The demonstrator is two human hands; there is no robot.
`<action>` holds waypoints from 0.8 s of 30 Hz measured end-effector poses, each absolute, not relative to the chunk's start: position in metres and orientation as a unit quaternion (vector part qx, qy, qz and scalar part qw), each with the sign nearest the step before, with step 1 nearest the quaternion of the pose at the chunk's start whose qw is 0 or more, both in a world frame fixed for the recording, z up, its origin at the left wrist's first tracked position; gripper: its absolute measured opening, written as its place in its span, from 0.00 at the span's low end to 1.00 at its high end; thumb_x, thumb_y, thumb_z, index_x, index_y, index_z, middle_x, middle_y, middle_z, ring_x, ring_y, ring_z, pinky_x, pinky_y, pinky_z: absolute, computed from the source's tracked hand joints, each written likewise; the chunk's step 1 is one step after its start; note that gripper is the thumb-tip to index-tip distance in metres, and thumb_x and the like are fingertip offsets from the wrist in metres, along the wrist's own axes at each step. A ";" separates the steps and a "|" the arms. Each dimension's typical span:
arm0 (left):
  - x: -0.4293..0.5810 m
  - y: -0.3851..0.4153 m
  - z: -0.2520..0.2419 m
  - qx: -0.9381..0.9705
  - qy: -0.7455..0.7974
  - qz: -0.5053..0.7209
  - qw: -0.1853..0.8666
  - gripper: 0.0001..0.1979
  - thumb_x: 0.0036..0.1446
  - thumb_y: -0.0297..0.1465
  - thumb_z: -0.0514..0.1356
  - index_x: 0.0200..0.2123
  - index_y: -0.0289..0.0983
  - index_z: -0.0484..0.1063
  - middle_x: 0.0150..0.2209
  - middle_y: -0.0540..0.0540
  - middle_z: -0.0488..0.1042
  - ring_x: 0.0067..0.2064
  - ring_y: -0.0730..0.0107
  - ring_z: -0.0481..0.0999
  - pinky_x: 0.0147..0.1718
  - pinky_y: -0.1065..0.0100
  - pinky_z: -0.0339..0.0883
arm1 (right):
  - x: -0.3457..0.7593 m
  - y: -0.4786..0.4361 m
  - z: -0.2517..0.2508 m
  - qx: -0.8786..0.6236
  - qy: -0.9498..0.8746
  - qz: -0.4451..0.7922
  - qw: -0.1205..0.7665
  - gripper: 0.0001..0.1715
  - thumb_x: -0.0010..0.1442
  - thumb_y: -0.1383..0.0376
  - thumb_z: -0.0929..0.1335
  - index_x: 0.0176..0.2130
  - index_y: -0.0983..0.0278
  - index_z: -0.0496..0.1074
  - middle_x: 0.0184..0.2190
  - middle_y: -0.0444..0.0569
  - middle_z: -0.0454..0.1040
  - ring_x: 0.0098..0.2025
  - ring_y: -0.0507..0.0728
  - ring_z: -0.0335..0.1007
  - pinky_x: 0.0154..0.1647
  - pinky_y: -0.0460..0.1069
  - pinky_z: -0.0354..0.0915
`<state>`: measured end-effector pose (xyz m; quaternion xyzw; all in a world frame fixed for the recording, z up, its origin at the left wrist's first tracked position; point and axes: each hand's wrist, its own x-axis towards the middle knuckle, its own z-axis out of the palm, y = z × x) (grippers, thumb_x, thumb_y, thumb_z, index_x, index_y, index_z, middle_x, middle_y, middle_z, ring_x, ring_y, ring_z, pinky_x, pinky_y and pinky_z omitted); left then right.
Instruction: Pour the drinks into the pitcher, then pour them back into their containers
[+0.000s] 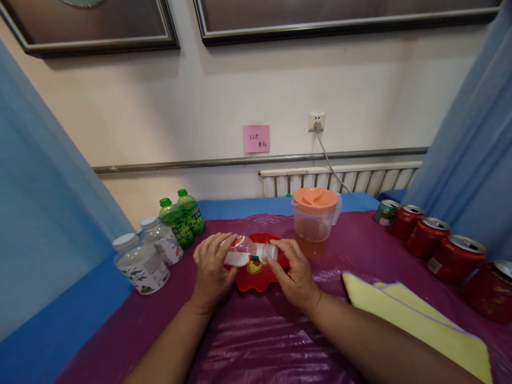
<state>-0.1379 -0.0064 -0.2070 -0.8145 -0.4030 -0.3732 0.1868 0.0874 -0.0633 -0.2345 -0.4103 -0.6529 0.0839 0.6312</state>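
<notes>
A clear plastic bottle (245, 252) with a white cap (270, 252) lies sideways in the air over a red scalloped tray (253, 281) with a yellow print. My left hand (214, 266) wraps round the body end of the bottle, hiding its base. At the other end, the thumb and fingers of my right hand (295, 273) are closed on the white cap. The tray rests on a purple plastic cover, partly hidden by the bottle and both hands.
Left stand two white-lidded jars (142, 269) and two green bottles (191, 213). Behind the tray is a pitcher (314, 221) with an orange lid. To the right, a folded yellow cloth (416, 320) lies before a row of several cans (428, 237). Blue curtains (464, 133) hang at both sides.
</notes>
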 end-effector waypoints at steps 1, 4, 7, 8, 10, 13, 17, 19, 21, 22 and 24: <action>-0.138 -0.006 -0.207 -0.813 -0.406 -0.374 0.187 0.27 0.57 0.30 0.60 0.61 0.42 0.69 0.58 0.38 0.75 0.62 0.46 0.70 0.62 0.46 0.55 | 0.087 -0.064 -0.235 -0.411 -0.653 0.081 0.631 0.20 0.69 0.62 0.67 0.60 0.56 0.70 0.51 0.53 0.73 0.54 0.59 0.72 0.57 0.57 0.71; -0.138 -0.006 -0.207 -0.808 -0.416 -0.374 0.185 0.28 0.56 0.29 0.60 0.61 0.43 0.69 0.58 0.39 0.75 0.62 0.47 0.70 0.63 0.46 0.55 | 0.086 -0.065 -0.235 -0.410 -0.659 0.070 0.626 0.23 0.69 0.64 0.67 0.62 0.55 0.69 0.53 0.53 0.72 0.56 0.59 0.71 0.60 0.58 0.70; -0.138 -0.006 -0.207 -0.807 -0.415 -0.377 0.184 0.28 0.56 0.29 0.60 0.62 0.42 0.69 0.58 0.39 0.75 0.62 0.47 0.70 0.63 0.46 0.55 | 0.086 -0.066 -0.235 -0.410 -0.662 0.050 0.625 0.28 0.68 0.64 0.67 0.65 0.55 0.64 0.57 0.55 0.69 0.61 0.61 0.68 0.63 0.60 0.67; -0.138 -0.006 -0.207 -0.808 -0.412 -0.378 0.184 0.28 0.56 0.29 0.61 0.61 0.42 0.69 0.58 0.39 0.75 0.62 0.47 0.70 0.63 0.46 0.55 | 0.085 -0.067 -0.235 -0.412 -0.659 0.045 0.628 0.31 0.67 0.63 0.68 0.67 0.56 0.62 0.59 0.56 0.68 0.62 0.62 0.67 0.64 0.61 0.66; -0.138 -0.006 -0.207 -0.810 -0.407 -0.379 0.186 0.28 0.56 0.29 0.61 0.61 0.42 0.69 0.58 0.39 0.76 0.62 0.47 0.70 0.62 0.47 0.56 | 0.085 -0.067 -0.236 -0.417 -0.647 0.045 0.637 0.34 0.67 0.61 0.69 0.68 0.58 0.58 0.59 0.58 0.67 0.61 0.63 0.68 0.64 0.62 0.67; -0.137 -0.006 -0.207 -0.813 -0.402 -0.378 0.185 0.29 0.56 0.29 0.61 0.62 0.42 0.68 0.58 0.38 0.75 0.62 0.47 0.70 0.62 0.47 0.56 | 0.085 -0.066 -0.236 -0.416 -0.635 0.071 0.648 0.28 0.66 0.59 0.70 0.62 0.60 0.63 0.53 0.56 0.70 0.54 0.61 0.71 0.57 0.59 0.70; -0.137 -0.007 -0.206 -0.816 -0.400 -0.375 0.182 0.28 0.56 0.29 0.61 0.61 0.42 0.68 0.58 0.38 0.75 0.61 0.47 0.70 0.62 0.46 0.56 | 0.084 -0.065 -0.234 -0.419 -0.630 0.086 0.649 0.15 0.67 0.61 0.69 0.53 0.59 0.68 0.47 0.52 0.72 0.50 0.59 0.71 0.52 0.55 0.71; -0.137 -0.007 -0.205 -0.815 -0.401 -0.377 0.181 0.28 0.56 0.28 0.61 0.61 0.42 0.68 0.58 0.38 0.75 0.62 0.47 0.70 0.62 0.46 0.56 | 0.084 -0.065 -0.233 -0.416 -0.630 0.082 0.651 0.16 0.67 0.62 0.69 0.53 0.59 0.69 0.47 0.52 0.72 0.50 0.59 0.71 0.53 0.56 0.70; -0.137 -0.007 -0.206 -0.813 -0.405 -0.378 0.179 0.28 0.55 0.28 0.61 0.61 0.42 0.69 0.58 0.39 0.75 0.62 0.47 0.70 0.63 0.47 0.56 | 0.083 -0.066 -0.232 -0.408 -0.634 0.074 0.653 0.17 0.66 0.64 0.69 0.54 0.59 0.69 0.48 0.52 0.72 0.52 0.59 0.71 0.55 0.56 0.69; -0.137 -0.007 -0.206 -0.813 -0.406 -0.378 0.179 0.28 0.55 0.28 0.60 0.61 0.42 0.69 0.58 0.39 0.75 0.62 0.47 0.70 0.63 0.47 0.56 | 0.083 -0.066 -0.231 -0.405 -0.636 0.070 0.654 0.18 0.66 0.64 0.69 0.55 0.59 0.68 0.49 0.53 0.72 0.53 0.60 0.70 0.55 0.57 0.69; -0.137 -0.007 -0.206 -0.812 -0.408 -0.377 0.179 0.28 0.55 0.28 0.61 0.61 0.42 0.69 0.58 0.39 0.76 0.62 0.47 0.70 0.63 0.47 0.56 | 0.083 -0.067 -0.231 -0.399 -0.641 0.068 0.652 0.18 0.66 0.66 0.68 0.55 0.58 0.68 0.49 0.53 0.72 0.53 0.60 0.70 0.56 0.57 0.69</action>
